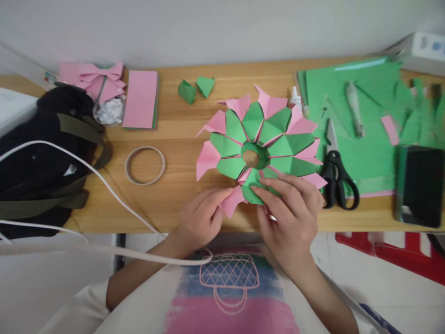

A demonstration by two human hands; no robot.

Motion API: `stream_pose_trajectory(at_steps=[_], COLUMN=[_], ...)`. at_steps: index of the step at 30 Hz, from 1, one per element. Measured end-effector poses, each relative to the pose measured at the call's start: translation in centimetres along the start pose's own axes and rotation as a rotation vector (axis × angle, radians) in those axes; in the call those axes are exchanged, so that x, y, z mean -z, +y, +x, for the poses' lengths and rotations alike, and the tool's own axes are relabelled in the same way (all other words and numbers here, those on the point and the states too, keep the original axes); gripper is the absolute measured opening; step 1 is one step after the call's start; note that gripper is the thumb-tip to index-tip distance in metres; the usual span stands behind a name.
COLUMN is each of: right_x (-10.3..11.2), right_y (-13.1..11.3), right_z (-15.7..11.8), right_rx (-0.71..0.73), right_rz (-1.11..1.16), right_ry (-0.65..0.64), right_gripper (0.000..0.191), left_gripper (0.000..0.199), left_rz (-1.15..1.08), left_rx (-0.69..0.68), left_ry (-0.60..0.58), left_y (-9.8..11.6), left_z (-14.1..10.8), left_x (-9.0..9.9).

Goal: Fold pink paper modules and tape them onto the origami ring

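Note:
A ring-shaped paper flower [229, 144] made of green folded petals with pink pointed tips lies at the table's middle, a round hole at its centre. My left hand [202, 215] pinches a pink tip at the flower's near edge between thumb and forefinger. My right hand [291, 211] is on the near right side, its fingers over a green petal and its thumb under the rim, so it grips the flower there. Its fingers hide part of the near petals. Two small folded green paper pieces [205, 86] sit behind the flower.
Scissors [335, 178] lie right of the flower beside green paper sheets [368, 162], a cutter [354, 109] and a phone [420, 185]. To the left are a tape ring [145, 181], pink cards [140, 99], a pink bow [101, 74] and a black bag [41, 167]. A white cable [104, 181] crosses the left.

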State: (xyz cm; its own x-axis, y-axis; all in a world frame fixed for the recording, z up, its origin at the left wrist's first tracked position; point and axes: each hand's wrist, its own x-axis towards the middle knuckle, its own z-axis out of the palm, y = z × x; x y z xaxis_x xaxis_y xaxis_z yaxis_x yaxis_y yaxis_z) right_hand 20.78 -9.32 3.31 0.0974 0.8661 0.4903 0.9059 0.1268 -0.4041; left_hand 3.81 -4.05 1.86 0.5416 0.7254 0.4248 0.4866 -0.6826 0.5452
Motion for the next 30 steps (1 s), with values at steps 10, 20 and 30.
stream_pose_trajectory(at_steps=[10,20,30], right_x=[0.09,-0.03,0.00], right_y=[-0.43,-0.68,-0.73], right_z=[0.26,0.33,0.12], right_rx=[-0.005,0.008,0.023], right_rz=[-0.030,-0.094,-0.104], right_ry=[-0.019,-0.003,-0.020], right_gripper=[0.012,0.011,0.010], left_gripper=[0.039,0.034,0.037], left_rz=[0.037,0.108,0.159], left_rx=[-0.052,-0.105,-0.156], left_ry=[0.024,0.036,0.045], left_y=[-0.35,-0.20,-0.15], left_z=[-0.69,-0.83,-0.91], left_x=[-0.25,-0.24,0.05])
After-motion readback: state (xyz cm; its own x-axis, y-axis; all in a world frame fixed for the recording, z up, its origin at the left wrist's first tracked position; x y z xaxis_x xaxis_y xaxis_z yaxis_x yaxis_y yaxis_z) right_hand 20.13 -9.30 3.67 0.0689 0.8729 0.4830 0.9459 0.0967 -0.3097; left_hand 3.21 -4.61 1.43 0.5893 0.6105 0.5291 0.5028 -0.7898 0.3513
